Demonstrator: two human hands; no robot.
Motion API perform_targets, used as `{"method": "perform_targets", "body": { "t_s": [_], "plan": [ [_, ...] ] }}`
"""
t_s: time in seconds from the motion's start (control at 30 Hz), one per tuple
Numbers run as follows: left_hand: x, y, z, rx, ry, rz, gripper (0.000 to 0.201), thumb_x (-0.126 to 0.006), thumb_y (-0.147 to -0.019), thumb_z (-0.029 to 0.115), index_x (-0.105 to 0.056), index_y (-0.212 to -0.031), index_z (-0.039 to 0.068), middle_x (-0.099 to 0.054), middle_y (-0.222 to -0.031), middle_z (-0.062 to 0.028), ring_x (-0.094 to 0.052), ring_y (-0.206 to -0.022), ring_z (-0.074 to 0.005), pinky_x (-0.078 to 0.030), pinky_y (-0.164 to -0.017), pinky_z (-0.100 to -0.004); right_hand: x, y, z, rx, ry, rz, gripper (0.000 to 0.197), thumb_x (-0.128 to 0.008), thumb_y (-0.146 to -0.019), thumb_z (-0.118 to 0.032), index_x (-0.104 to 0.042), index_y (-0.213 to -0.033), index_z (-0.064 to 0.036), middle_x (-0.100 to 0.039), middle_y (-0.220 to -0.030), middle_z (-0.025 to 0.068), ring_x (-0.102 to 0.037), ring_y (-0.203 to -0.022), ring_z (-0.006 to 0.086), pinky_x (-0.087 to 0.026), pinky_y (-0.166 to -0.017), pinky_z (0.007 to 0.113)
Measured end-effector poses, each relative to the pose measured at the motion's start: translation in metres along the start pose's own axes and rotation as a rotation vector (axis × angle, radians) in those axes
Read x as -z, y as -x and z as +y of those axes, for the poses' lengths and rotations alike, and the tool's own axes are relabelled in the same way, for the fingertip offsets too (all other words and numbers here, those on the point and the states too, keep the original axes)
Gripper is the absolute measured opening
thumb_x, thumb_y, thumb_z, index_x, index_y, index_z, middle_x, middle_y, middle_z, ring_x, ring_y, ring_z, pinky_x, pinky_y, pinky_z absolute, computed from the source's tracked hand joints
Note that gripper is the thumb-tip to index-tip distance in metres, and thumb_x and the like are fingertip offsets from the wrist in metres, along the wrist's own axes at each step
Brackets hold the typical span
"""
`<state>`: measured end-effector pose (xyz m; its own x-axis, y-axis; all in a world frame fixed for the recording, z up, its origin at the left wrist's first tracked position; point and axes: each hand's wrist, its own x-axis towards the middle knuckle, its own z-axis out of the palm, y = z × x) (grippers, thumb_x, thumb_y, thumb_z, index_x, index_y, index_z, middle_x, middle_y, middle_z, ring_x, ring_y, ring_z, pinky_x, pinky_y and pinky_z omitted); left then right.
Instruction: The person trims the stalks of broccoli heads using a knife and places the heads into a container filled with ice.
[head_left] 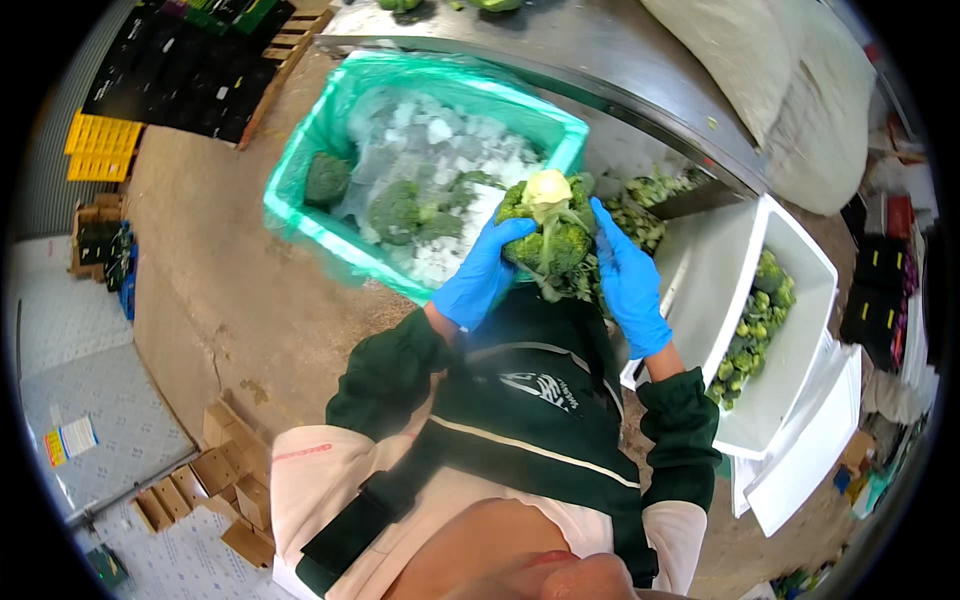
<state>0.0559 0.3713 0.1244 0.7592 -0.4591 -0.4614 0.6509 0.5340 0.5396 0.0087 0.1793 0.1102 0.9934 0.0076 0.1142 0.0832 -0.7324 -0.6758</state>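
Note:
A broccoli head point(560, 245) is between my two hands, its pale cut stem turned up toward me. My left hand point(478, 274), in a blue glove, is closed on its left side. My right hand point(632, 285), gloved the same, presses against its right side with the fingers pointing away from me. Just beyond my left hand stands a bin lined with green plastic point(300, 150). Inside it, crushed ice point(435, 135) surrounds a few broccoli heads point(395, 212). Some of my right fingertips are hidden behind the florets.
A white polystyrene box point(700, 250) holding several broccoli heads point(765, 300) stands at right, its white lid point(810, 440) beside it. Trimmings point(660, 188) lie near the steel table point(600, 40). Black crates point(190, 70) and cardboard boxes point(220, 455) are at left.

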Motion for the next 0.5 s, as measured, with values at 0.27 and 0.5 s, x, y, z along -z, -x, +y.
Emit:
{"method": "perform_targets", "body": {
  "t_s": [0.27, 0.5],
  "plan": [
    [-0.028, -0.025, -0.064, -0.110, -0.420, -0.046, 0.074, -0.066, -0.073, 0.000, -0.030, -0.138, 0.006, -0.047, -0.126, -0.0099, -0.050, -0.112, -0.0187, -0.044, -0.094, -0.0323, 0.040, 0.042, 0.024, 0.019, 0.549, 0.005, 0.074, -0.057, -0.075, -0.010, -0.026, -0.142, -0.0058, -0.052, -0.082, 0.0117, -0.056, -0.054, 0.0232, -0.045, -0.046, 0.036],
    [-0.026, -0.029, -0.078, -0.071, -0.625, -0.127, 0.079, -0.065, -0.066, -0.003, -0.032, -0.138, 0.006, -0.045, -0.130, -0.0093, -0.046, -0.117, -0.0187, -0.040, -0.098, -0.0314, 0.003, 0.080, 0.147, -0.386, 0.413, -0.019, 0.051, -0.052, -0.084, -0.019, -0.041, -0.132, -0.0048, -0.059, -0.090, 0.0149, -0.060, -0.067, 0.0322, -0.049, -0.058, 0.041]
  ]
}}
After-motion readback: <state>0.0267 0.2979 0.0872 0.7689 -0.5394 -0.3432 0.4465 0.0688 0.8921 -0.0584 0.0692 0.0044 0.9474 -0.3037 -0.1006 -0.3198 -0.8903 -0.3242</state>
